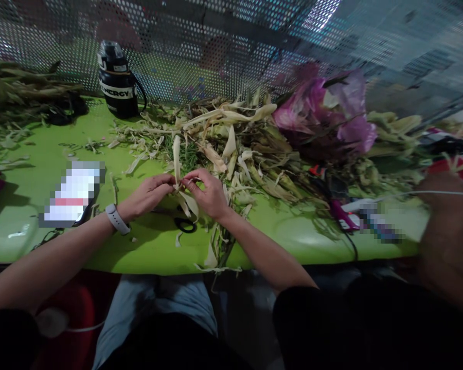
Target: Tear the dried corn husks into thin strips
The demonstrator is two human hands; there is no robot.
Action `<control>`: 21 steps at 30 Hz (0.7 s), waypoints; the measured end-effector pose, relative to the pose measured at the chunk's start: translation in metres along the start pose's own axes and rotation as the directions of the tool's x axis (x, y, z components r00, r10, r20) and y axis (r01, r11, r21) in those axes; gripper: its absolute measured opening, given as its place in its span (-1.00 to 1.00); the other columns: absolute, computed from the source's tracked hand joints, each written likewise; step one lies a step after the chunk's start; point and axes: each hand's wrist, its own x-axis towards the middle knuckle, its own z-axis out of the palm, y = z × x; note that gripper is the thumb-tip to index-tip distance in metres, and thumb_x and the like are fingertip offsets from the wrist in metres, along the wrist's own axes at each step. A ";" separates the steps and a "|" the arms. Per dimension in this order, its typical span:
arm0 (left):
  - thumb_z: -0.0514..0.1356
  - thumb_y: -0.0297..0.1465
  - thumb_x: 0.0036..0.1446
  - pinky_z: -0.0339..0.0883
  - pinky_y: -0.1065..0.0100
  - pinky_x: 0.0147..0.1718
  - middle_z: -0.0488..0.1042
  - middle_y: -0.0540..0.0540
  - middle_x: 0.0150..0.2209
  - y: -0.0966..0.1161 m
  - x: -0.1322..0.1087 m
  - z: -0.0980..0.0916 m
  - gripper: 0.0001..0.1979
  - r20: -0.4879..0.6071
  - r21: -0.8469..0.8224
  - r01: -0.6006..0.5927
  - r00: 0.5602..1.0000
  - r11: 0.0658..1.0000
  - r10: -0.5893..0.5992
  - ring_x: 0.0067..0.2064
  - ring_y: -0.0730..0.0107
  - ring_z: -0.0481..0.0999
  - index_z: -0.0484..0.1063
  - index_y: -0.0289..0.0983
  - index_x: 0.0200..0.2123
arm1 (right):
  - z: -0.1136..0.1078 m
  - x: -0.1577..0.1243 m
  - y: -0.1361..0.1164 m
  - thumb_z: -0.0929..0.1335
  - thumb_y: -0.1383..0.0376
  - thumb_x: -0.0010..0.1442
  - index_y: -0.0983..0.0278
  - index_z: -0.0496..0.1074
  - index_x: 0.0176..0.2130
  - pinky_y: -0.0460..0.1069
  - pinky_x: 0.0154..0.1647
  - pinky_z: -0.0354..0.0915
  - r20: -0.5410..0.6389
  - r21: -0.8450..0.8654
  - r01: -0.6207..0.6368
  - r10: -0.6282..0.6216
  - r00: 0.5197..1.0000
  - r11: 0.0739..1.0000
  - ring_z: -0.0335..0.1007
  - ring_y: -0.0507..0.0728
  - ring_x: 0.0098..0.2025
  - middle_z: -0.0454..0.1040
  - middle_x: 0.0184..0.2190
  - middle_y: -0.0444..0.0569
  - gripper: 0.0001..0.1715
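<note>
Between my two hands, over the front part of the green table, is a pale dried husk [177,154]; one strip of it stands up and other ends hang below the fingers. My left hand [150,192], with a pale watch on the wrist, pinches it from the left. My right hand [208,194] pinches at the same spot from the right, thumb and forefinger together. Just under the hands lies a black loop [185,225], like a scissors handle; the rest of it is hidden. Behind them spreads a heap of dry husks and stalks [247,133].
A black bottle [118,90] stands by the perforated metal panel [185,61]. On the left lies a lit phone [75,192]; on the right sit a pink plastic bag [327,113], a cable and a magenta device [343,216]. Another person's blurred arm [445,231] reaches in at far right.
</note>
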 end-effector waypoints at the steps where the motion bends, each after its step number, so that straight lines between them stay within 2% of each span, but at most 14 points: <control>1: 0.17 -0.31 0.16 0.25 0.34 -0.35 0.49 -0.05 -0.42 0.000 0.000 0.001 -0.80 -0.011 -0.010 -0.002 1.000 1.000 0.002 -0.35 0.29 0.41 0.56 -0.26 -0.35 | 0.000 0.000 -0.001 0.31 -0.01 0.34 0.21 0.47 -0.25 0.02 -0.17 0.37 -0.006 0.027 -0.023 0.023 1.000 0.999 0.47 0.10 -0.25 0.56 -0.30 -0.04 -0.64; 7: 0.30 -0.22 0.12 0.40 0.28 -0.15 0.59 -0.13 -0.25 -0.011 0.004 0.008 -0.74 0.009 -0.101 -0.058 0.998 0.993 0.060 -0.21 0.24 0.54 0.57 -0.29 -0.23 | 0.004 0.001 0.001 0.35 -0.03 0.28 0.23 0.42 -0.26 -0.01 -0.26 0.37 -0.015 0.127 -0.145 0.148 0.989 0.981 0.46 0.06 -0.35 0.55 -0.35 -0.07 -0.63; 10: 0.31 -0.21 0.13 0.43 0.24 -0.08 0.61 -0.15 -0.23 -0.016 0.006 0.006 -0.72 0.045 -0.122 -0.020 0.999 0.992 0.026 -0.17 0.24 0.57 0.55 -0.31 -0.22 | 0.005 0.002 0.002 0.37 -0.09 0.23 0.24 0.38 -0.17 -0.04 -0.28 0.35 -0.008 0.199 -0.228 0.234 0.972 0.953 0.44 0.04 -0.37 0.51 -0.40 -0.11 -0.54; 12: 0.33 -0.20 0.13 0.46 0.24 -0.10 0.60 -0.15 -0.22 -0.019 0.008 0.003 -0.69 0.012 -0.179 0.010 1.000 0.984 -0.008 -0.18 0.26 0.59 0.52 -0.32 -0.19 | 0.004 0.002 0.003 0.38 -0.12 0.20 0.25 0.37 -0.14 -0.04 -0.29 0.34 0.002 0.210 -0.263 0.269 0.963 0.942 0.44 0.04 -0.37 0.50 -0.40 -0.11 -0.48; 14: 0.36 -0.20 0.10 0.48 0.27 -0.16 0.59 -0.12 -0.24 -0.020 0.008 -0.001 -0.65 -0.069 -0.226 0.020 0.997 0.974 -0.036 -0.22 0.30 0.59 0.48 -0.30 -0.14 | 0.002 0.002 0.003 0.39 -0.12 0.19 0.26 0.39 -0.21 -0.03 -0.29 0.32 0.035 0.153 -0.239 0.237 0.971 0.959 0.42 0.05 -0.36 0.50 -0.40 -0.09 -0.50; 17: 0.38 -0.21 0.09 0.47 0.34 -0.28 0.56 -0.05 -0.33 -0.020 0.009 -0.005 -0.65 -0.166 -0.236 0.034 0.983 0.971 -0.074 -0.30 0.38 0.56 0.43 -0.27 -0.15 | 0.001 0.002 0.004 0.34 -0.10 0.25 0.26 0.40 -0.36 0.00 -0.29 0.29 0.097 0.026 -0.109 0.106 0.990 0.994 0.38 0.07 -0.35 0.49 -0.40 -0.05 -0.51; 21: 0.37 -0.18 0.11 0.46 0.36 -0.29 0.54 -0.05 -0.35 -0.016 0.010 -0.006 -0.67 -0.180 -0.261 0.043 0.979 0.964 -0.092 -0.33 0.42 0.54 0.44 -0.29 -0.22 | 0.005 0.001 0.004 0.31 -0.09 0.30 0.26 0.41 -0.33 0.01 -0.27 0.28 0.132 -0.044 -0.007 0.013 0.991 0.999 0.37 0.10 -0.32 0.49 -0.37 -0.02 -0.52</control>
